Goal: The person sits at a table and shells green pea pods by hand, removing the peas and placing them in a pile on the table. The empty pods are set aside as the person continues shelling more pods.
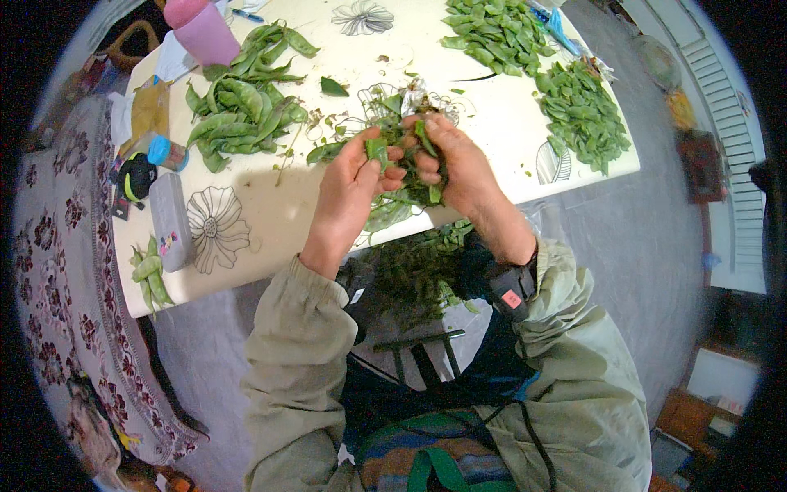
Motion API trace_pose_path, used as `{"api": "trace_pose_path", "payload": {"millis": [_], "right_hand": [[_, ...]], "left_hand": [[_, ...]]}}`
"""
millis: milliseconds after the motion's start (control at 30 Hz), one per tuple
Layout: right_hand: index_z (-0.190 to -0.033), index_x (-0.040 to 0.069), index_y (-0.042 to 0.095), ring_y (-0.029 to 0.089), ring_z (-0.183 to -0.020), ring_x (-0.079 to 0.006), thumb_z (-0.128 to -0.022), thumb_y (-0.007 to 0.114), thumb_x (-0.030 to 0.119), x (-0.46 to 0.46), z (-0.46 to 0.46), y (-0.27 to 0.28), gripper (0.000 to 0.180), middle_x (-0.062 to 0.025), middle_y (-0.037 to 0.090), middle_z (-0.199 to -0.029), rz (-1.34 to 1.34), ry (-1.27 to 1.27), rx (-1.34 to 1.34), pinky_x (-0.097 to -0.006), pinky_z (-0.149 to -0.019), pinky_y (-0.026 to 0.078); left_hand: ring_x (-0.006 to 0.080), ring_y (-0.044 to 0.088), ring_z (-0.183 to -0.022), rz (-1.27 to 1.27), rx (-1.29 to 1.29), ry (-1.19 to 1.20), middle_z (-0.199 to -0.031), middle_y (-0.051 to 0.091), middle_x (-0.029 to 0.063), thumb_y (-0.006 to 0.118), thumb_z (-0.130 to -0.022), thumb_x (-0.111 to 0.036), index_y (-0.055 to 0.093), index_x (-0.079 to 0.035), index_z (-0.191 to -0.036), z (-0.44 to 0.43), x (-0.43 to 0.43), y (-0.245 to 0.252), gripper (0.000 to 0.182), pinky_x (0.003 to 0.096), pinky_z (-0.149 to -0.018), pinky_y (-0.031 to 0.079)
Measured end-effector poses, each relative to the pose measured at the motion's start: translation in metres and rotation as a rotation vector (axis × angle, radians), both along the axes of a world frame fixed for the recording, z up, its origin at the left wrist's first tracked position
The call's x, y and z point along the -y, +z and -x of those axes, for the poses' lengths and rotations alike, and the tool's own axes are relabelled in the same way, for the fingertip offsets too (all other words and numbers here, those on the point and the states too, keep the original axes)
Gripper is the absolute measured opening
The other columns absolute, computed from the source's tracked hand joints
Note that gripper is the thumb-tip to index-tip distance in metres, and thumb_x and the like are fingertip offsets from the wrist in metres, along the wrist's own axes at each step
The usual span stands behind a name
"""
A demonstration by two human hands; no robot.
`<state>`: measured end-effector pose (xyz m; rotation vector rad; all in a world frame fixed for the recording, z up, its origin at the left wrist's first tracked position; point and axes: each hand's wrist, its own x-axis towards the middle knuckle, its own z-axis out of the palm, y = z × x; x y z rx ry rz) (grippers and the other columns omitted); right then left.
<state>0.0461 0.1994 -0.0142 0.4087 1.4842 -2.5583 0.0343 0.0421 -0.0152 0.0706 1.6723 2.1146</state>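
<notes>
Near the table's front edge, my left hand (353,184) pinches a green bean pod piece (376,152) between thumb and fingers. Close to its right, my right hand (452,157) holds another green pod piece (423,136) with its fingers curled. Beneath and behind both hands lie green trimmings, partly hidden by them. A pile of whole flat bean pods (246,111) lies to the left. At the back right is a heap of flat green pod pieces (492,34), and a second heap of smaller pieces (584,117) lies by the right edge.
On the white table (276,203), the left side holds a pink bottle (203,31), a small blue-lidded jar (167,154), a grey case (171,221) and a few pods (149,273). A patterned cloth (67,246) covers something at far left. More greenery (418,270) sits below the front edge.
</notes>
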Motion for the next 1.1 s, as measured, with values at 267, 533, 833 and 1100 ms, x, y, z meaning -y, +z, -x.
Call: {"api": "trace_pose_path", "payload": {"millis": [267,533,833,1100], "right_hand": [[-0.096,0.007,0.058,0.043,-0.057,-0.0052,-0.085,0.059,0.028,-0.032,-0.004,0.003,0.024,0.0039,0.054,-0.074,-0.525,-0.022,-0.105,-0.0201,-0.051,0.037],[-0.094,-0.001,0.062,0.063,-0.078,-0.0264,-0.080,0.055,0.022,-0.261,0.040,0.012,0.028,-0.0156,0.065,-0.087,-1.437,-0.641,-0.050,-0.0361,-0.072,0.048],[-0.103,0.003,0.062,0.059,-0.078,-0.0157,-0.085,0.050,0.017,-0.227,0.082,0.037,0.025,-0.0082,0.065,-0.088,-1.580,-0.353,-0.216,-0.0291,-0.070,0.045],[-0.095,0.002,0.061,0.063,-0.075,-0.0240,-0.082,0.055,0.020,0.015,0.150,0.009,0.023,-0.0139,0.065,-0.087,-1.449,0.457,-0.624,-0.0330,-0.070,0.049]], "left_hand": [[0.0168,0.061,-0.084,0.205,-0.228,-0.102,-0.111,0.057,0.0167,0.041,-0.091,-0.008,0.021,0.001,-0.139,-0.009,-0.010,0.006,0.053,0.0264,-0.070,0.050],[0.0176,0.059,-0.092,0.212,-0.261,0.018,-0.117,0.055,0.0161,0.042,-0.092,-0.013,0.037,0.003,-0.130,0.006,0.016,-0.002,0.042,0.0248,-0.072,0.047],[0.0126,0.057,-0.087,0.092,-0.223,0.219,-0.111,0.057,0.0090,0.042,-0.092,-0.008,0.047,-0.003,-0.122,0.008,0.019,0.003,0.031,0.0236,-0.072,0.046],[0.0062,0.049,-0.074,-0.150,-0.093,0.385,-0.096,0.061,0.0065,0.044,-0.092,-0.013,0.051,-0.006,-0.114,0.013,0.033,0.006,0.025,0.0198,-0.067,0.040]]}}
